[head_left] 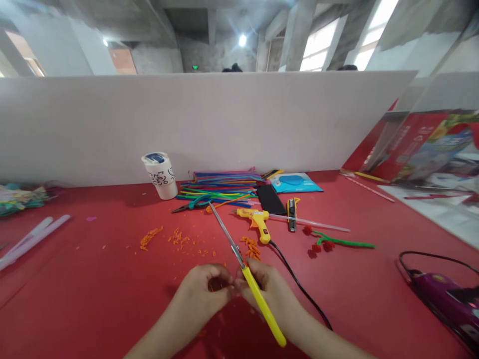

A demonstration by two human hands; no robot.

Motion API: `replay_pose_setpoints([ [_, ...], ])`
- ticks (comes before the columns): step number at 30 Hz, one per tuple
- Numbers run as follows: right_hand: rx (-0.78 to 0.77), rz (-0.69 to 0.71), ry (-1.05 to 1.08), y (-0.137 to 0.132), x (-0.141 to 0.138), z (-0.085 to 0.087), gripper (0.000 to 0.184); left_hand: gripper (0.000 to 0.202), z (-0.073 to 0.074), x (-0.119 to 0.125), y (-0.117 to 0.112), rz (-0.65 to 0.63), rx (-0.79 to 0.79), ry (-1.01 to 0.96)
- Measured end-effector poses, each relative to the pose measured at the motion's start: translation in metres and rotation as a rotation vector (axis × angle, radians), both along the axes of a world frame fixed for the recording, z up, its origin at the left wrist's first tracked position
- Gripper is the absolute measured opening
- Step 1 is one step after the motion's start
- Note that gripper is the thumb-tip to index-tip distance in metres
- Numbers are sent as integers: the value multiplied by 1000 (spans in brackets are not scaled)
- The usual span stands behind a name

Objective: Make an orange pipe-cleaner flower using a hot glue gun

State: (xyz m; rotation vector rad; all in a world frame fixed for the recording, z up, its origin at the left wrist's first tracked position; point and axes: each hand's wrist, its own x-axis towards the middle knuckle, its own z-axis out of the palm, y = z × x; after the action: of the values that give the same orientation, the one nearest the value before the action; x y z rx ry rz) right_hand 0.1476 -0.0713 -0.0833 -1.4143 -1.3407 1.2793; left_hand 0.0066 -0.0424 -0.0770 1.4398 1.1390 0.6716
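Yellow-handled scissors (227, 232) lie across my right hand (275, 291), seen edge-on, with the blades pointing up and left over the table. The right fingers are closed around them, and that thumb and fingertip meet those of the other hand. My left hand (205, 286) is pinched, thumb against finger; anything between its tips is too small or hidden to make out. Just beyond the hands are a pile of short orange pieces (251, 248), scattered orange clippings (178, 238) and a fuzzy orange strip (149, 238).
Beyond lie a yellow glue gun (258, 219) with its black cord, pliers (192, 203), pipe cleaners (220, 184), a black phone (270, 199) and a utility knife (292, 214). A white cup (161, 174) stands back left. A red-tipped green stem (344, 242) lies right, before a purple device (445, 294).
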Motion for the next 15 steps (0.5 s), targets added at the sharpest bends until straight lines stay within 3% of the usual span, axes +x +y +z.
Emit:
replay_pose_setpoints([
  [6, 36, -15, -16, 1, 1, -2, 14, 9, 4, 1, -1, -64, 185, 178],
  [15, 113, 2, -69, 0, 4, -7, 18, 8, 4, 3, -1, -54, 124, 97],
])
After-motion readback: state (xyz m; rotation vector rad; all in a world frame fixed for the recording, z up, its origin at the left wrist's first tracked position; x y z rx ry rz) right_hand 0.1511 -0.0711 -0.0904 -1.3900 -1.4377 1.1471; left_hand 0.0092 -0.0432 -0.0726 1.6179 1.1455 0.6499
